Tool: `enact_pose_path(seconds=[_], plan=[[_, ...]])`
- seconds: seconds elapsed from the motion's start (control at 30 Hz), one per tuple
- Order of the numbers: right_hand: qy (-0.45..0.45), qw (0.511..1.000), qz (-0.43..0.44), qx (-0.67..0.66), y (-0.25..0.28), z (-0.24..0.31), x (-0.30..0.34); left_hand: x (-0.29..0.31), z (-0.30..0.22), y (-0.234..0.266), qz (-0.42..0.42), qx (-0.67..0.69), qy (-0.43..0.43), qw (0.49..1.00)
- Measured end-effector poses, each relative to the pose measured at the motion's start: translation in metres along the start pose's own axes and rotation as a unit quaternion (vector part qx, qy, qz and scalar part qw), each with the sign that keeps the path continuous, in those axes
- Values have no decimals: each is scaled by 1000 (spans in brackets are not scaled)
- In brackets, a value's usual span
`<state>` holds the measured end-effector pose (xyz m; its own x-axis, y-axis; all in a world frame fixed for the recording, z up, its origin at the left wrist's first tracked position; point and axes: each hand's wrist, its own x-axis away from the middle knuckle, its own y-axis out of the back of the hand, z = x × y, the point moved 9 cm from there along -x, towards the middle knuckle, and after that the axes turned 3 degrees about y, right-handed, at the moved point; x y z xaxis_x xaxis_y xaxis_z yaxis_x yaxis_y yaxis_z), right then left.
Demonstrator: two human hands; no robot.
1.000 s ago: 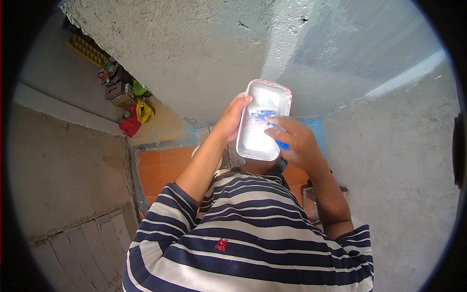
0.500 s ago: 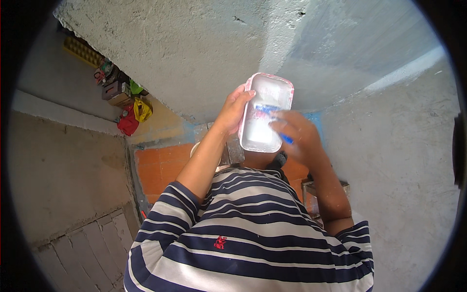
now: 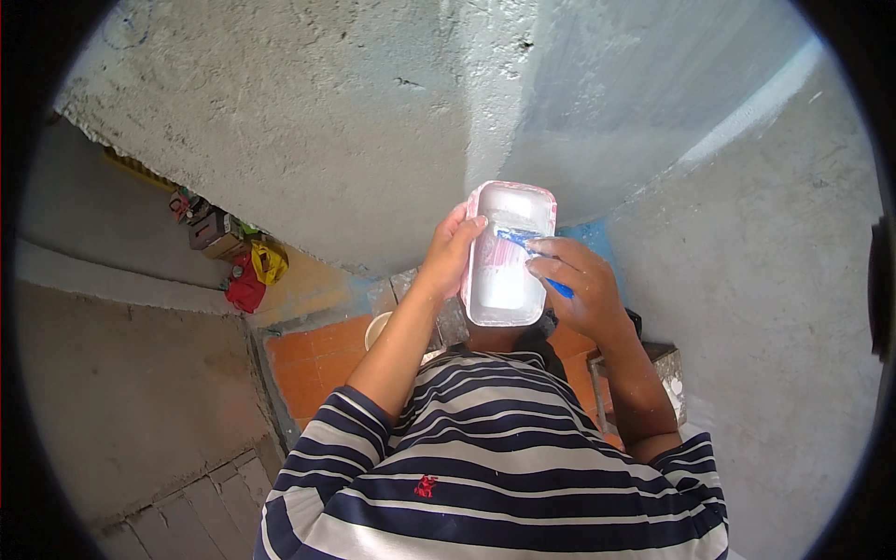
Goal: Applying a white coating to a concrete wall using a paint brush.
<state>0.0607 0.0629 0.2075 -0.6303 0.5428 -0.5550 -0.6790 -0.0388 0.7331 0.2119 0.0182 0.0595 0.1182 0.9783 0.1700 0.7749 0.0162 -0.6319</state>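
Observation:
My left hand (image 3: 454,250) grips the left side of a pink-and-white oblong tray (image 3: 478,289), its thumb over the rim. White paste (image 3: 506,289) coats the inside of the tray, with pink streaks showing through near the middle. My right hand (image 3: 581,280) is closed around the blue handle of a putty knife (image 3: 558,287). The wide blue head of the knife lies inside the tray, against the streaked part, and white paste clings around its edge. The tray is held in front of my chest, near the wall.
Ahead rises a rough grey wall (image 3: 280,121) with a whiter strip. A grey wall (image 3: 765,252) stands at the right. Below are orange floor tiles (image 3: 313,364), a pale bucket (image 3: 377,329) and a stool (image 3: 665,359). Yellow (image 3: 269,264) and red bags (image 3: 245,289) lie at the left.
The tray and both hands sit lower in the view, which has shifted. My right hand, blurred before, is now sharp, with the knife's head inside the tray and more pink streaks visible.

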Motion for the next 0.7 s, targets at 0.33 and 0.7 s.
enact_pose_path(seconds=[0.33,0.7], plan=[[3,997,61,-50,8,-4,43,-34,12,-32,-20,9,-23,999],[26,999,24,-25,129,-74,66,-77,47,-142,6,-16,-31,999]])
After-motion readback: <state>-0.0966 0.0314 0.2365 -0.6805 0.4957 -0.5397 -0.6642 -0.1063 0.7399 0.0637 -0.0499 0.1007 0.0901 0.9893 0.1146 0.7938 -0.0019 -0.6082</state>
